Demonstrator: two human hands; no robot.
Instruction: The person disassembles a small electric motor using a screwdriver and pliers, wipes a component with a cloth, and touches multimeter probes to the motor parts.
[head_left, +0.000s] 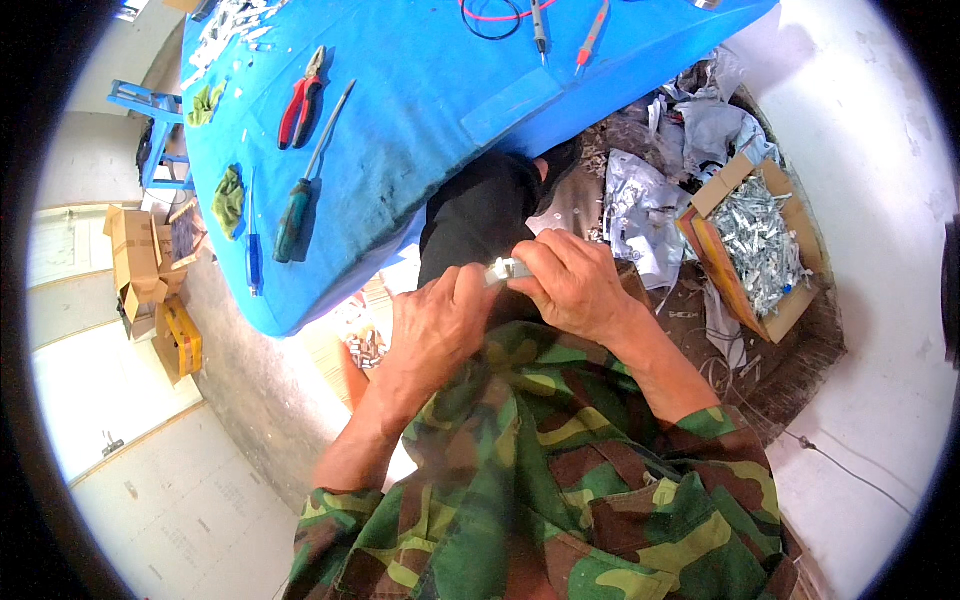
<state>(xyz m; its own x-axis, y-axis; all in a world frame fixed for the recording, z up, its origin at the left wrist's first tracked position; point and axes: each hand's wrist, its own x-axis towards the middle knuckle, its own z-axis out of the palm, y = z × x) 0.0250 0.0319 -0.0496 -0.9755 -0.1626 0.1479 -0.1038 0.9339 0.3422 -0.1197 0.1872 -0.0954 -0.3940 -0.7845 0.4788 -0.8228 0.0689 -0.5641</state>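
Note:
Both hands meet in front of my body, over my dark-trousered lap. Between them is a small pale, shiny piece (508, 269), partly hidden by the fingers; I cannot make out its kind. My left hand (440, 318) is closed, pinching the piece's left end between thumb and forefinger. Closed on its right end is my right hand (577, 285), with the fingers curled. The blue-covered table (400, 130) lies just beyond my hands. On it are red-handled pliers (302, 105), a long screwdriver with a green handle (294, 220) and a smaller blue-handled screwdriver (254, 262).
Two test probes (541, 35) lie at the table's far edge, and small silvery pieces (225, 35) at its far left. Green gloves or rags (228, 203) lie near the left edge. At right, a cardboard box (715, 187) holds many metal strips beside plastic bags (640, 205). Cartons (137, 262) stand at left.

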